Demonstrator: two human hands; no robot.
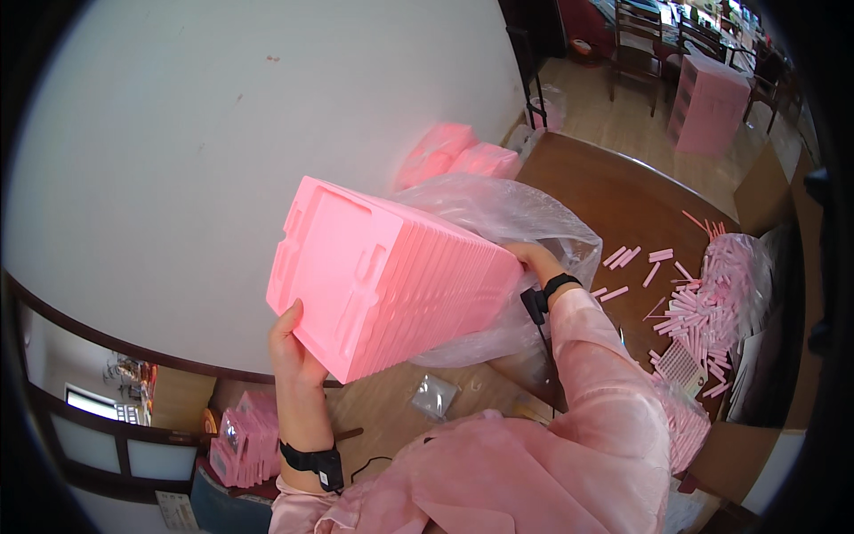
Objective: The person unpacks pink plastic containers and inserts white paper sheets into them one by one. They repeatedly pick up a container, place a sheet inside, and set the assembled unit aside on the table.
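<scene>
A long stack of nested pink plastic trays (427,294) is held up between my two hands, tilted on its side. The front tray's shallow moulded recesses face left. My left hand (298,351) grips the lower corner of that tray, thumb on its face and fingers behind. At the other end, my right hand (534,258) clasps the stack; its fingertips are hidden behind the trays. A loose clear plastic bag (551,214) lies around and behind that far end, close to my right hand.
A brown table (614,187) holds scattered pink sticks (703,311) and a clear bag of more (743,267). Wrapped pink bundles (458,151) lie by the white wall (222,133). Cardboard (769,191) borders the right; pink pieces (245,440) are piled lower left.
</scene>
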